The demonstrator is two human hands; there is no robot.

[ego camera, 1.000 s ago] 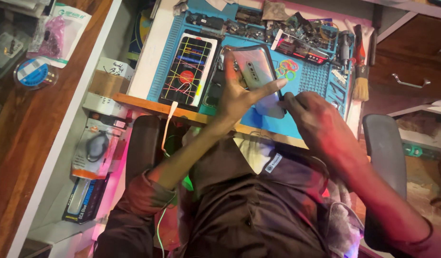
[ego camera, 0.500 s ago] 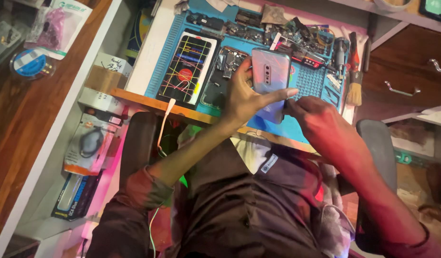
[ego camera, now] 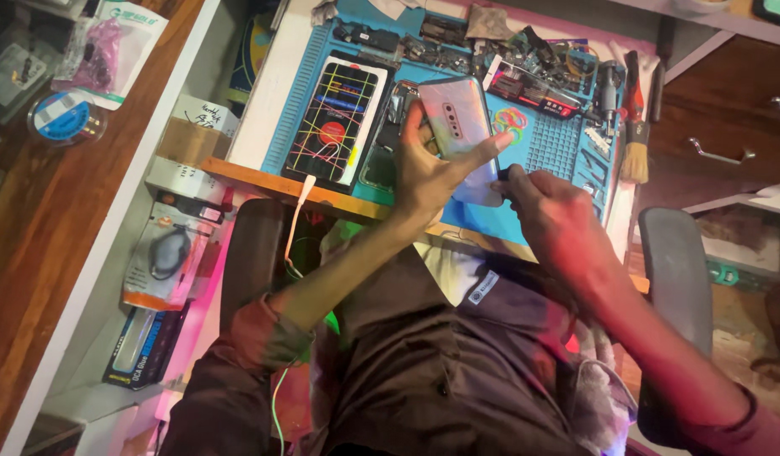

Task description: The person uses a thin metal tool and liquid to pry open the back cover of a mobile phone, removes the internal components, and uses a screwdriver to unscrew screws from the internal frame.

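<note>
Gripped in the left hand [ego camera: 428, 173], a pale iridescent phone [ego camera: 464, 127] is held back-side up above the blue mat [ego camera: 567, 148] on the worktop [ego camera: 263, 118], thumb and fingers closed around its edges. Beside it, the right hand [ego camera: 555, 219] is pinched shut on a small dark tool [ego camera: 501, 175] whose tip meets the phone's lower edge (the tool is mostly hidden by the fingers). Left of the held phone, a second phone with a lit, colourful screen [ego camera: 333, 122] lies flat on the mat, and a brush [ego camera: 633, 139] rests at the mat's right edge.

Lit phone [ego camera: 333, 125], brush [ego camera: 634, 152], blue mat [ego camera: 559, 143]
</note>
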